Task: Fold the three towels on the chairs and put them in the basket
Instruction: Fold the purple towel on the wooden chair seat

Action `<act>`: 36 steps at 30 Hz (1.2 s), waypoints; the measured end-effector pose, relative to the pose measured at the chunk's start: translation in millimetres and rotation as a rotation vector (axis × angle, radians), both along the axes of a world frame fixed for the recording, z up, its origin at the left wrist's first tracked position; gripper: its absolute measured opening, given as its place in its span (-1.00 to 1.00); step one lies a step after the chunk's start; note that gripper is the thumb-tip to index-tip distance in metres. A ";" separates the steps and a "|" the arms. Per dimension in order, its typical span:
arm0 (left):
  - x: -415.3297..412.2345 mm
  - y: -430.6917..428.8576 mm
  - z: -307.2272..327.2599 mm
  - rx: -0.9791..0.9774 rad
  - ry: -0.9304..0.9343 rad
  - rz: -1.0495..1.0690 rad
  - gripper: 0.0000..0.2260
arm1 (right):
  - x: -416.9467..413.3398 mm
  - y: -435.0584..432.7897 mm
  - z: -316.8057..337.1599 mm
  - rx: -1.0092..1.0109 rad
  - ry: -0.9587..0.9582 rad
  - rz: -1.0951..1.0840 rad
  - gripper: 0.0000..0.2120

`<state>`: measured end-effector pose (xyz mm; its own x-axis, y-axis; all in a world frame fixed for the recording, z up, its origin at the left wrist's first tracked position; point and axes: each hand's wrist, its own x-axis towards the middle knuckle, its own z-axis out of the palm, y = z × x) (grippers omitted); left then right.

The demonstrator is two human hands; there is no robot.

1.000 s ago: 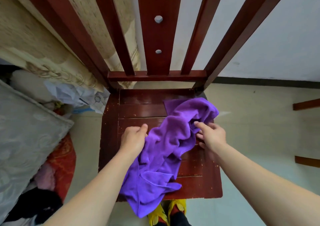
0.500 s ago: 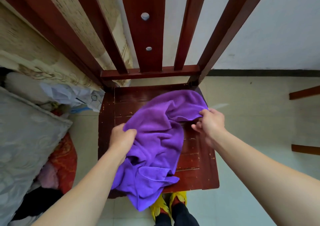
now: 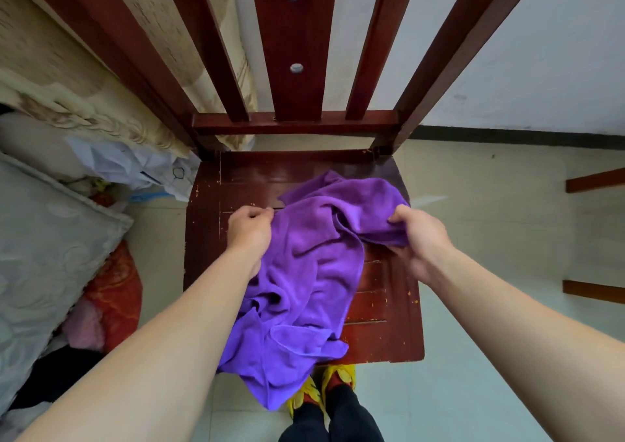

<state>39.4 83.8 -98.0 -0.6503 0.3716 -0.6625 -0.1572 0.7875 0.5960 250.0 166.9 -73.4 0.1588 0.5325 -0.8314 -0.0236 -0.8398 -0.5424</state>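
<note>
On the chair seat, the towel is lying crumpled, its near end hanging over the front edge above the person's shoes. Both hands are now gripping it: the left hand is pinching the left edge with curled fingers, and the right hand is clutching a bunch of the far right part. A second ago the hands were only reaching into the heap; since then they have been taking hold and drawing apart, so the cloth is starting to open between them, though a deep crease is still sagging in the middle. I am judging the folding as barely beginning: the towel is needing to be spread flat first, and no basket is showing. Room is running tight on the left, where a cushion and piled cloth are crowding the seat's side, and the slats are closing off the far edge. To the right the floor is lying open up to another chair's rungs, so that side is offering space for shaking the towel out
</note>
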 end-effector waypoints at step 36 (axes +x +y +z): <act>-48.5 -35.4 -14.3 -0.082 -0.014 -0.052 -0.77 | -19.6 -34.3 -19.2 0.092 -0.564 0.456 -0.47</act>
